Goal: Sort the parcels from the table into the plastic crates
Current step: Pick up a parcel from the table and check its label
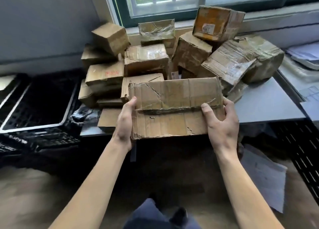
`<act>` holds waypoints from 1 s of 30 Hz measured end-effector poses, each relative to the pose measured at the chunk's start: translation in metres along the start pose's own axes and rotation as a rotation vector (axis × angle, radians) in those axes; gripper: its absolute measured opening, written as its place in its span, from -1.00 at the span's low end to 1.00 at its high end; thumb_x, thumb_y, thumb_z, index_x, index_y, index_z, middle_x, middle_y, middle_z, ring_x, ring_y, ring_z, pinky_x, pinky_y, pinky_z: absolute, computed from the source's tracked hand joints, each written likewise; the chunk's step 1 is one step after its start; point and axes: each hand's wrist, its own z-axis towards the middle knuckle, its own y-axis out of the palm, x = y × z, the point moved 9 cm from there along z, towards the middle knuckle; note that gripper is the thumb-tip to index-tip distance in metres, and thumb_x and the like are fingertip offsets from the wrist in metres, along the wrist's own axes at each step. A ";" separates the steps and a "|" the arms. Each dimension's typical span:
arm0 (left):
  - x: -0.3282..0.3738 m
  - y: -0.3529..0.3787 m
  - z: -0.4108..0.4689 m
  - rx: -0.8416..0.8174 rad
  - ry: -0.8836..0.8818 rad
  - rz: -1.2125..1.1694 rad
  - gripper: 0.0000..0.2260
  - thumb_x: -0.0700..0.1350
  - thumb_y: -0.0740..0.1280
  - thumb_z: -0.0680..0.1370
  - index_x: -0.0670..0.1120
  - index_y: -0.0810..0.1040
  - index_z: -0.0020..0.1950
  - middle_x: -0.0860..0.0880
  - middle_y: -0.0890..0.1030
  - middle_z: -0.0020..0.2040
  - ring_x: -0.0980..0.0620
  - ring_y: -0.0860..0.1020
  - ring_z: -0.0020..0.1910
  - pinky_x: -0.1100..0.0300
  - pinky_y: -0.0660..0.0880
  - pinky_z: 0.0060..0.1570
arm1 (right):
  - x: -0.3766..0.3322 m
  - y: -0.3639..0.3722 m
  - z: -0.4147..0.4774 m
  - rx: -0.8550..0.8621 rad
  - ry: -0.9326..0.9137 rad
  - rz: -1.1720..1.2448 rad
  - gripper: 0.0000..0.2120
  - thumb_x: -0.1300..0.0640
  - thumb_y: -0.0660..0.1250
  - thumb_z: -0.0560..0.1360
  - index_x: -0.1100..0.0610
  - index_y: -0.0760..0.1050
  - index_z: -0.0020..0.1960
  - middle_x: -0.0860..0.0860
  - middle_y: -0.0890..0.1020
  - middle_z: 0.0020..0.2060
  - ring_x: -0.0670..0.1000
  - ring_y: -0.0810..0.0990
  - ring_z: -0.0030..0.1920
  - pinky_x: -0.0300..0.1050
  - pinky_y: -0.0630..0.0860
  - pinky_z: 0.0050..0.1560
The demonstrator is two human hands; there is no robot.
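Straight ahead of me, a dark-framed window (172, 2) lets in pale daylight, with bars showing beyond the glass. Grey wall (43, 21) on my left, grey sill (276, 13) running off right. Grey table (267, 104) below it, papers (307, 54) stacked far right, dull brown floor (34, 194) under me

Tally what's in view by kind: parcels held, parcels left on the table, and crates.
Held parcel, gripped by the left hand and right hand: 1
Parcels piled on the table: at least 11; the pile hides others
Black crates, one left, one right: at least 2
Total: at least 14
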 end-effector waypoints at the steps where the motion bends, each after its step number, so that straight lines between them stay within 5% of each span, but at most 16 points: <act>1: -0.009 -0.001 -0.004 -0.005 -0.027 -0.034 -0.49 0.23 0.04 0.72 -0.03 0.58 0.41 -0.10 0.69 0.26 -0.09 0.65 0.27 -0.11 0.58 0.25 | 0.002 -0.001 -0.006 -0.016 0.016 0.011 -0.64 -0.12 0.49 0.54 -0.14 0.52 0.29 -0.16 0.65 0.13 -0.21 0.61 0.15 -0.14 0.56 0.25; 5: -0.045 -0.008 -0.014 -0.036 -0.129 -0.102 -0.42 0.29 -0.11 0.71 0.06 0.62 0.28 -0.04 0.74 0.17 -0.02 0.70 0.17 0.02 0.68 0.03 | 0.022 -0.003 -0.028 -0.096 0.056 -0.003 -0.66 -0.07 0.47 0.57 -0.17 0.48 0.29 -0.28 0.62 0.02 -0.41 0.57 0.06 -0.46 0.48 0.02; 12: -0.121 -0.043 -0.002 0.013 -0.311 -0.117 -0.48 0.21 -0.02 0.75 -0.03 0.58 0.41 -0.16 0.69 0.26 -0.15 0.66 0.24 -0.07 0.61 0.12 | 0.075 0.002 -0.063 -0.083 0.158 -0.041 -0.68 -0.04 0.46 0.58 -0.12 0.51 0.29 -0.21 0.65 0.12 -0.29 0.60 0.13 -0.20 0.55 0.18; 17: -0.149 -0.062 -0.002 0.012 -0.336 -0.056 -0.62 0.14 0.12 0.74 -0.03 0.55 0.37 -0.13 0.69 0.23 -0.11 0.68 0.16 0.01 0.65 -0.06 | 0.085 0.013 -0.075 -0.113 0.201 -0.052 -0.69 -0.01 0.45 0.59 -0.09 0.49 0.29 -0.25 0.61 0.08 -0.44 0.55 0.05 -0.39 0.50 0.01; 23: -0.140 -0.059 0.004 -0.079 -0.373 -0.112 -0.47 0.28 0.02 0.69 -0.01 0.67 0.17 -0.06 0.76 0.05 0.04 0.73 -0.03 0.17 0.64 -0.20 | 0.076 0.030 -0.064 -0.129 0.204 -0.011 -0.72 0.00 0.44 0.59 -0.10 0.50 0.27 -0.23 0.62 0.09 -0.44 0.56 0.06 -0.48 0.52 -0.06; 27: -0.131 -0.062 0.013 -0.114 -0.333 -0.117 -0.47 0.28 -0.03 0.71 0.03 0.66 0.19 -0.02 0.75 0.08 0.07 0.73 0.02 0.19 0.64 -0.15 | 0.070 0.040 -0.058 -0.124 0.180 -0.014 -0.71 0.02 0.42 0.60 -0.05 0.49 0.30 -0.23 0.60 0.09 -0.48 0.54 0.02 -0.54 0.47 -0.10; 30: -0.135 -0.073 0.016 -0.093 -0.325 -0.109 -0.41 0.31 -0.08 0.70 0.03 0.60 0.34 -0.04 0.72 0.20 0.01 0.69 0.17 0.06 0.63 0.09 | 0.073 0.045 -0.056 -0.136 0.178 -0.011 -0.70 0.02 0.42 0.60 -0.04 0.50 0.31 -0.23 0.60 0.09 -0.48 0.54 0.03 -0.52 0.49 -0.09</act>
